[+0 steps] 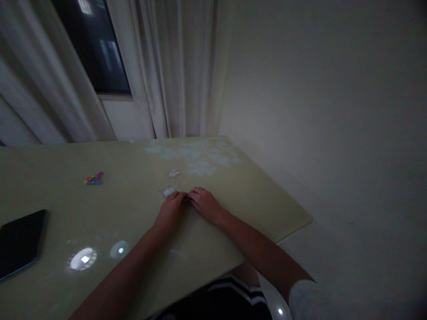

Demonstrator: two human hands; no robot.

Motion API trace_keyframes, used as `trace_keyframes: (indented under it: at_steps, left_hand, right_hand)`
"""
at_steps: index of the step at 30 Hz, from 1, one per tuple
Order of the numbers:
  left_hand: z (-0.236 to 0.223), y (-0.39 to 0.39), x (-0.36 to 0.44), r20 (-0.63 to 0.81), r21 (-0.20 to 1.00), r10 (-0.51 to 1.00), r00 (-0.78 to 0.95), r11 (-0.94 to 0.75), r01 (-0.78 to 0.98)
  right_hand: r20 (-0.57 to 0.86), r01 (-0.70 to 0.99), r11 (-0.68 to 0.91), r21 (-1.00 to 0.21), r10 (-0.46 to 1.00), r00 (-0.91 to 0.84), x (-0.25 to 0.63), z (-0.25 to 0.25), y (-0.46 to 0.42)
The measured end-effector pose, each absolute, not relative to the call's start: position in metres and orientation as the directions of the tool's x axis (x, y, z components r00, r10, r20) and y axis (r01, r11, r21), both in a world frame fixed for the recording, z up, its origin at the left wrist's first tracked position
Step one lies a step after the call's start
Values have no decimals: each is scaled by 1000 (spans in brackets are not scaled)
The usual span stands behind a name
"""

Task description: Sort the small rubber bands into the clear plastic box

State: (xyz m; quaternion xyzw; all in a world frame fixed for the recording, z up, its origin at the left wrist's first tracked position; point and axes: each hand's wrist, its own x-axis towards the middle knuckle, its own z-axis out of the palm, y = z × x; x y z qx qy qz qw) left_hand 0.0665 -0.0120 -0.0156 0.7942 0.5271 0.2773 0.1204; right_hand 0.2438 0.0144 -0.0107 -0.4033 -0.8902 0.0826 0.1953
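Note:
My left hand point(171, 210) and my right hand point(205, 204) meet over the table, fingertips closed and nearly touching. Whatever lies between their fingers is too small and dark to make out. Just beyond the left hand is a small clear packet point(169, 191) with something white in it, partly covered by that hand. A little farther off lie small white pieces point(174, 173) in a loose cluster.
Small multicoloured pieces point(94, 179) form a pile to the left on the glossy table point(133, 160). A dark tablet-like device point(22, 242) lies at the left edge. Curtains point(180, 66) hang behind the table; a wall point(316, 111) stands to the right.

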Motion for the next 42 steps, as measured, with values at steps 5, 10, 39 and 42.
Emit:
trace_keyframes:
  at_steps: [5,10,39,42]
  left_hand:
    - [-14,-13,68,305,491,911,277,-400,774]
    - [-13,-13,67,298,509,919,259,-382,771]
    - [-5,-6,36,229,884,931,284,-321,340]
    - [-5,-6,37,222,882,929,297,-321,346]
  right_hand:
    - [303,665,662,-345,749,-589,246,-12,16]
    - [340,634,652,-417,758,-556,248,-13,16]
    - [353,338,505,-794,836,-420,259,-4,22]
    - [339,320,488,-812,840,-423,260,-3,21]
